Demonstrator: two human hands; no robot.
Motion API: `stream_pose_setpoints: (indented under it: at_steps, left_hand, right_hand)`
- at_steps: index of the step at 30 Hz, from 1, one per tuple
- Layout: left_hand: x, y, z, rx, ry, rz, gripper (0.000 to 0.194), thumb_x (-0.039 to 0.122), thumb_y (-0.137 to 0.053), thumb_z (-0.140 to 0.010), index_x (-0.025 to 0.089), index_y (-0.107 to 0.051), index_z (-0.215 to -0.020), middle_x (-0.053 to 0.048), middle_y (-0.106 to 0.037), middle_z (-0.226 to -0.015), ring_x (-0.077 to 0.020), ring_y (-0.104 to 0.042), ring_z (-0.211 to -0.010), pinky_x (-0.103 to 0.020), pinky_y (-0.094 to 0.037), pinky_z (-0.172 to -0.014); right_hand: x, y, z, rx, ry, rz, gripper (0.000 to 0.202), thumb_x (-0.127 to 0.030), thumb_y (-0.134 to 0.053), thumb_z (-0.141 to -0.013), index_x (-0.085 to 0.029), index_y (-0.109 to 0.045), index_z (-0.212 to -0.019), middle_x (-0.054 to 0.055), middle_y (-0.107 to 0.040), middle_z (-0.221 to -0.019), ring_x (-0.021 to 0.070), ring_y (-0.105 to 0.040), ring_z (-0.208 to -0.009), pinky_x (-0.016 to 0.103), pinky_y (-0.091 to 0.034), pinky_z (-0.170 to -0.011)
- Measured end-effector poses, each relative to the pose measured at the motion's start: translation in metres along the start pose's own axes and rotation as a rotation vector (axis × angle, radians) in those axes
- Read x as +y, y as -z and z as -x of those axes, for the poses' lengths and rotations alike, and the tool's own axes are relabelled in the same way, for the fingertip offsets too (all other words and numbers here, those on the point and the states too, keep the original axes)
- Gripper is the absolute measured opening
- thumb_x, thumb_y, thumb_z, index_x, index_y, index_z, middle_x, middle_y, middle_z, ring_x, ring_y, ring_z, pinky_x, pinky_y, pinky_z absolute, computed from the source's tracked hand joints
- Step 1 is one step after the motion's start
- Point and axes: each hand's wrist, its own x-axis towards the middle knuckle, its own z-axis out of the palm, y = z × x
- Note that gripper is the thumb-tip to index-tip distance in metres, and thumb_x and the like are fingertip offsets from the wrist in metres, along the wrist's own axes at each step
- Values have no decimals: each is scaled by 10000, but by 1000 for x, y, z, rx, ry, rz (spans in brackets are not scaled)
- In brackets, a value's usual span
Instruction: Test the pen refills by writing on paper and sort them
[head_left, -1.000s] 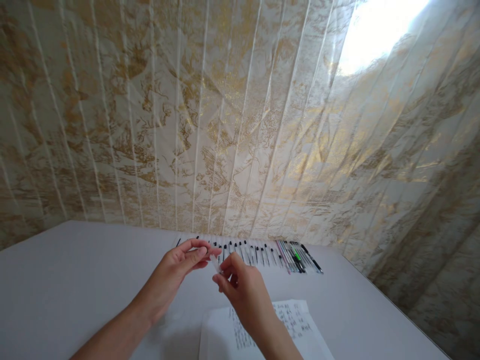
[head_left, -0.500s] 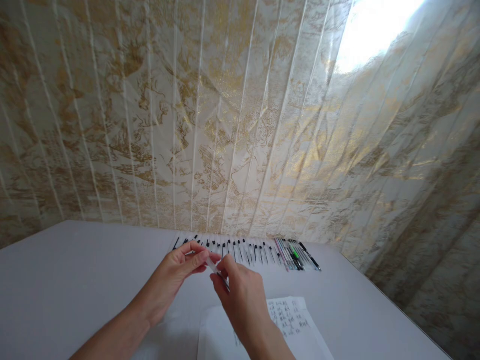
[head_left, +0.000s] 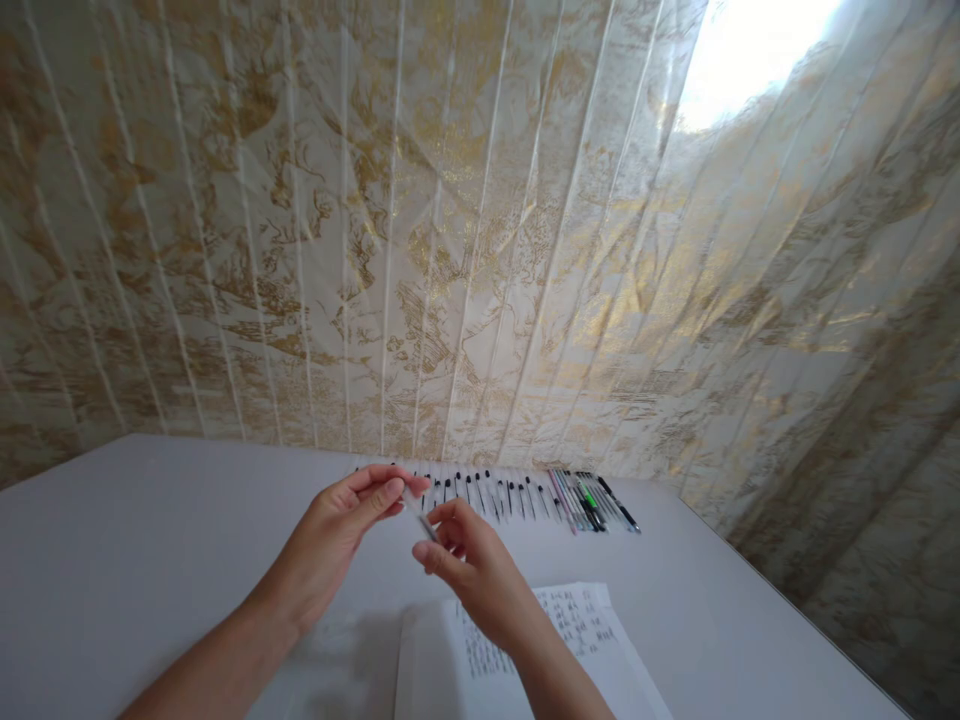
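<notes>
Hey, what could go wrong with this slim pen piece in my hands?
The slim pen piece could slip, since your left hand pinches just one end. If dropped, it might mark the written sheet below. Reaching forward, your right hand could disturb the row of pens beyond.

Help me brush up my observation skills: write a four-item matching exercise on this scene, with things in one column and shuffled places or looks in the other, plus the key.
1. Held pen
2. Paper
3. Pens
4. Curtain

A. Gold-patterned, behind the table
B. Slanting down from the left hand toward the right hand
C. White, with dark handwriting
D. Lying in a row at the table's far edge

Pairs: 1-B, 2-C, 3-D, 4-A
</notes>
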Motion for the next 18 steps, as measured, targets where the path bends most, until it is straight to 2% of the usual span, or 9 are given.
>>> stream_pose_setpoints:
  at_steps: [2, 4, 8, 14, 15, 18]
  left_hand:
    - [2, 2, -1, 77, -17, 32, 242, 411, -696, -749, 202, -674, -870, -40, -721, -978, -208, -592, -971, -310, -434, -891]
    - [3, 4, -2, 113, -15, 70, 249, 407, -729, -718, 201, -672, -845, -39, -727, -957, -205, -602, -951, -301, -452, -870]
    - [6, 9, -4, 94, 20, 124, 259, 400, -762, -691, 184, -695, -818, -59, -733, -954, -213, -611, -995, -289, -456, -888]
    - [13, 15, -6, 61, 70, 157, 299, 401, -800, -644, 176, -721, -824, -75, -748, -931, -219, -611, -1045, -276, -437, -916]
    - [13, 16, -6, 68, 70, 167, 300, 398, -803, -641, 179, -720, -830, -72, -749, -932, -219, -611, -1055, -281, -430, -930]
    - [11, 15, -6, 107, 66, 196, 304, 388, -810, -635, 183, -712, -838, -66, -751, -939, -222, -622, -1054, -304, -414, -966]
  right_hand:
    - [1, 0, -1, 85, -17, 10, 167, -254, -684, -741, -187, -541, -794, -43, -570, -638, 110, -502, -598, 219, -364, -591]
    - [2, 0, -3, 86, -34, -80, 168, -254, -667, -741, -186, -514, -733, -40, -572, -587, 107, -503, -561, 222, -371, -578]
    - [6, 1, -7, -73, -46, -278, 269, -409, -635, -773, -169, -529, -717, -17, -587, -529, 100, -493, -497, 226, -380, -544]
    - [10, 3, -7, -327, -49, -347, 471, -590, -497, -835, -139, -599, -748, -4, -568, -531, 95, -479, -479, 242, -382, -545]
    - [10, 3, -7, -320, -51, -334, 473, -597, -504, -829, -141, -598, -749, -8, -561, -533, 93, -469, -481, 239, -374, -540]
    - [12, 1, -9, -190, -51, -308, 386, -540, -613, -781, -157, -568, -757, -46, -516, -508, 73, -399, -463, 209, -298, -488]
